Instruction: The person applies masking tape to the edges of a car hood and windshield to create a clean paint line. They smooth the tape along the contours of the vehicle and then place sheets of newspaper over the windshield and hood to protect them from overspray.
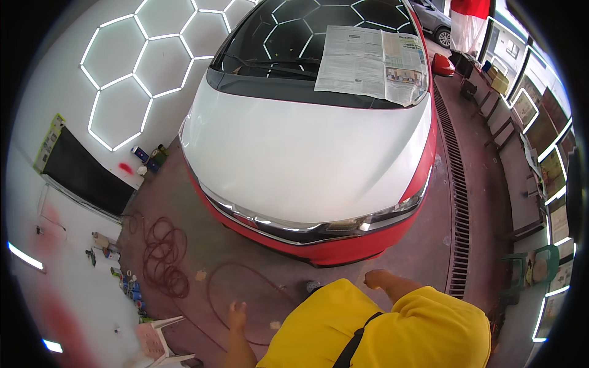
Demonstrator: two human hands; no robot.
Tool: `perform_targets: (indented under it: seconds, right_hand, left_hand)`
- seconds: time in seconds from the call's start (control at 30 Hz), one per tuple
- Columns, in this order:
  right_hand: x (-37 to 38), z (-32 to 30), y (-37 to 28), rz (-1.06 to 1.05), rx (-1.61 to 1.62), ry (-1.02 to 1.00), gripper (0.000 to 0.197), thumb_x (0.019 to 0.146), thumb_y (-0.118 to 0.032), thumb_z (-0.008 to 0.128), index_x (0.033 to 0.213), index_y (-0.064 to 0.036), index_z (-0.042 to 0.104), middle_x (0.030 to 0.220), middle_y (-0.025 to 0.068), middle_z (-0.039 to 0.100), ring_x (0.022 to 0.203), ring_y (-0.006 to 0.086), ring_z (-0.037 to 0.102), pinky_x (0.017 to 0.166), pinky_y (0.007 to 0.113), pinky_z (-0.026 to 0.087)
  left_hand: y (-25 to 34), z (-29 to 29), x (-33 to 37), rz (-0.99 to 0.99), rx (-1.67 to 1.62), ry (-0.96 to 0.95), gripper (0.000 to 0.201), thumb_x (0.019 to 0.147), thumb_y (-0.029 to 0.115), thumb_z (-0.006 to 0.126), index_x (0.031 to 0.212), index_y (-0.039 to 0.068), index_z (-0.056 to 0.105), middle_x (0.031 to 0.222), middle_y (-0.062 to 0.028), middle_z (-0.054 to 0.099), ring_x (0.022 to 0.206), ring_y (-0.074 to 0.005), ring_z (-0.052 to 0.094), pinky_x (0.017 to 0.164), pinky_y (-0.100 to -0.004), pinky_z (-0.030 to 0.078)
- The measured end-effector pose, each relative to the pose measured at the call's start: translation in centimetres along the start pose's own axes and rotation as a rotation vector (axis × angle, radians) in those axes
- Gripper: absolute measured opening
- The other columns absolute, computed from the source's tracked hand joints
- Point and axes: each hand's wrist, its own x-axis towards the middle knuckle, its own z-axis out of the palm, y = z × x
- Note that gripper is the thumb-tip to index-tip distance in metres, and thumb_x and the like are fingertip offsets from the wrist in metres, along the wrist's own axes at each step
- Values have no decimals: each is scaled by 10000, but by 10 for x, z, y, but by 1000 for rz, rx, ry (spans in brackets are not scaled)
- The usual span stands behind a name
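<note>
A car with a white bonnet (294,153) and a red front bumper (307,251) stands in front of me. Newspaper sheets (353,61) lie over the right part of its dark windshield (288,43). My left hand (237,316) hangs low over the floor with its fingers apart, holding nothing. My right hand (375,279), its fingers loosely curled, is below the bumper's right end and apart from it. I see nothing in it. A yellow sleeve (438,316) covers the upper part of my right arm.
A coiled red hose (164,257) lies on the floor at left, with a loop reaching toward my feet. Cans and bottles (130,285) line the left wall near a pale plastic chair (156,337). Along the right run a floor grate (459,208), a green chair (531,270) and benches.
</note>
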Motion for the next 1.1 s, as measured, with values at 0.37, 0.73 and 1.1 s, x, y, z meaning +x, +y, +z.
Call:
perform_targets:
  seconds: [0.37, 0.73, 1.1]
  right_hand:
    - [99, -162, -323, 47, 160, 57, 430, 1043, -346, 549, 1236, -68, 815, 1309, 182, 792, 1235, 370, 756, 1053, 516, 567]
    - [181, -210, -586, 61, 104, 289, 363, 1054, -377, 606, 1305, -163, 758, 1204, 148, 816, 1171, 367, 763, 1091, 569, 479]
    - [368, -445, -810, -130, 511, 485, 482, 1079, -492, 610, 1339, -99, 710, 1131, 202, 808, 1066, 402, 776, 983, 531, 548]
  left_hand:
    - [-179, -150, 89, -591, -146, -139, 561, 1066, 301, 731, 1543, 93, 519, 1047, -100, 685, 952, -242, 666, 765, -417, 527]
    - [-99, -553, 489, -47, -339, 127, 374, 1061, 227, 699, 1348, -8, 655, 840, -53, 666, 647, -181, 619, 545, -350, 492]
    - [321, -619, 641, 629, -56, -114, 449, 1034, 219, 767, 1412, -14, 695, 1300, -172, 751, 1168, -248, 721, 991, -361, 560]
